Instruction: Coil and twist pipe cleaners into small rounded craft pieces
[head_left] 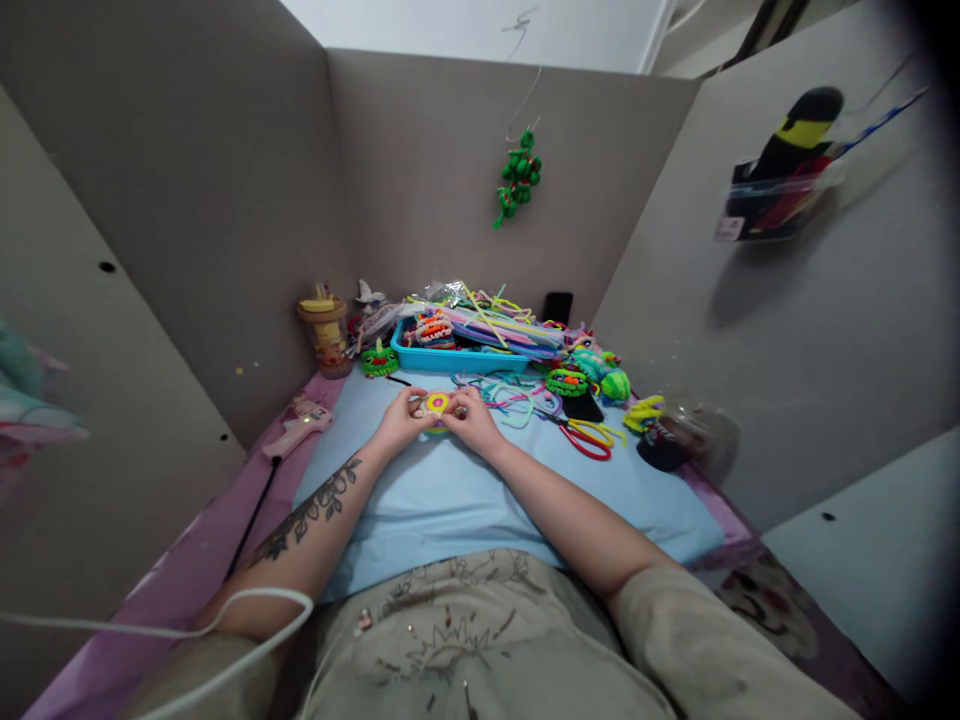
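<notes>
Between my two hands, just above the light blue cloth [420, 500], is a small round craft piece [436, 404] with yellow, pink and pale rings. My left hand [403, 418] grips its left edge, fingers curled. On the other side my right hand [472, 420] pinches its right edge with thumb and fingers. Parts of the piece are hidden behind my fingers. Loose coloured pipe cleaners [517, 400] lie just to the right of my right hand. Farther right rest scissors with red handles [589, 440].
A blue tray [465, 361] heaped with pipe cleaners stands at the back. A pink glue gun [300, 430] and a lidded cup [326, 335] are at left. Green and yellow craft pieces [600, 375] sit at right. Grey panels surround the table; a white cable [255, 594] crosses my left forearm.
</notes>
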